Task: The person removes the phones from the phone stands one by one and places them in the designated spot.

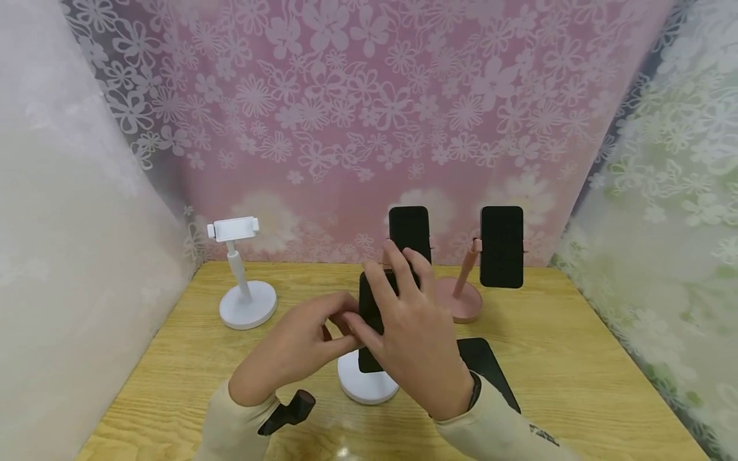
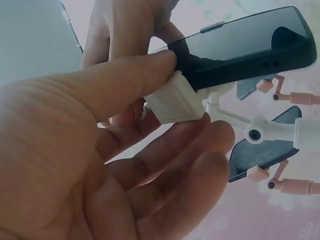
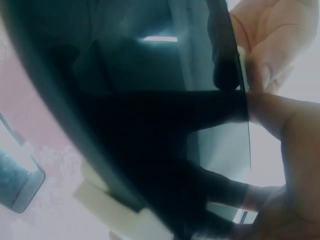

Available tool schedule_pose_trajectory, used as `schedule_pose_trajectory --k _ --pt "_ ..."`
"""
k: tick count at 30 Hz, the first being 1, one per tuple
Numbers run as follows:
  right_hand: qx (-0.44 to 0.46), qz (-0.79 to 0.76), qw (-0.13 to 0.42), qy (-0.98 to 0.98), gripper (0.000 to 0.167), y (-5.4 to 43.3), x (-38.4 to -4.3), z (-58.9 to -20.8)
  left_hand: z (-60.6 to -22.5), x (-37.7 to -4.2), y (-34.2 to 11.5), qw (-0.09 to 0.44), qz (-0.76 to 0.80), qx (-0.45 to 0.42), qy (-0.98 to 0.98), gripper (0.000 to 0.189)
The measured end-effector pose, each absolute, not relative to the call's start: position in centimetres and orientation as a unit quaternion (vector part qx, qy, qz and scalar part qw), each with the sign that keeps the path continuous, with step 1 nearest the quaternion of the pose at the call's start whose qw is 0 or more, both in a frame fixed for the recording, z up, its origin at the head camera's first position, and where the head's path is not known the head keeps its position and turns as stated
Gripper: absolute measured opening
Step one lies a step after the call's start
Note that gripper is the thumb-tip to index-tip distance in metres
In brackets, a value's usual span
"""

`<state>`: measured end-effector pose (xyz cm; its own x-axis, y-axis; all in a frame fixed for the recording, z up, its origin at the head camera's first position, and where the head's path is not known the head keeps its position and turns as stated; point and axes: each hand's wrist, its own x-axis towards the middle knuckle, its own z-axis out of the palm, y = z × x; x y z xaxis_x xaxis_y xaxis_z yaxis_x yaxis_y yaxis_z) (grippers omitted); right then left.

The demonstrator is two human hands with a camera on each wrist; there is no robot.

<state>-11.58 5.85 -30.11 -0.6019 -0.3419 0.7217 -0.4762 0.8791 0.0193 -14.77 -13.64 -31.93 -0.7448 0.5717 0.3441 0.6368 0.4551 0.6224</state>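
A black smartphone point(image 1: 369, 304) stands upright in the white clamp point(image 2: 176, 104) of a phone stand, whose round base point(image 1: 369, 388) shows below it. My left hand point(image 1: 300, 342) pinches that clamp at the phone's left edge, thumb on one side and fingers beneath. My right hand point(image 1: 418, 333) reaches across the phone's front and grips it, with its thumb at the left edge and its fingers bent near the top. In the right wrist view the dark screen fills much of the picture, and part of the clamp point(image 3: 107, 205) shows along its far edge.
Behind stand two more phones, one point(image 1: 409, 224) partly hidden by my right hand and one point(image 1: 501, 246) on a pink stand point(image 1: 459, 301). A bare white stand point(image 1: 246, 304) is at the left. Another dark flat device point(image 1: 487, 365) lies beside my right wrist on the wooden table point(image 1: 173, 397).
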Motion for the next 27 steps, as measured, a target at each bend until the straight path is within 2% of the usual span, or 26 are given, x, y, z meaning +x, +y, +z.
schedule_pose_trajectory --k 9,14,21,27 --pt "0.242 0.109 0.419 -0.868 0.058 5.8 -12.1 -30.8 -32.1 -15.0 -13.4 0.036 -0.381 -0.364 -0.849 0.021" --pt "0.256 0.125 0.439 -0.852 0.057 6.2 -12.7 -31.3 -32.3 -15.4 -13.4 0.036 -0.395 -0.376 -0.837 0.02" --pt "0.29 0.179 0.492 -0.801 0.048 6.7 -13.9 -32.3 -32.7 -16.0 -13.3 0.005 -0.442 -0.397 -0.804 0.018" --pt "0.299 0.176 0.481 -0.805 0.046 6.7 -13.7 -32.0 -33.1 -16.4 -13.4 -0.009 -0.464 -0.416 -0.782 0.016"
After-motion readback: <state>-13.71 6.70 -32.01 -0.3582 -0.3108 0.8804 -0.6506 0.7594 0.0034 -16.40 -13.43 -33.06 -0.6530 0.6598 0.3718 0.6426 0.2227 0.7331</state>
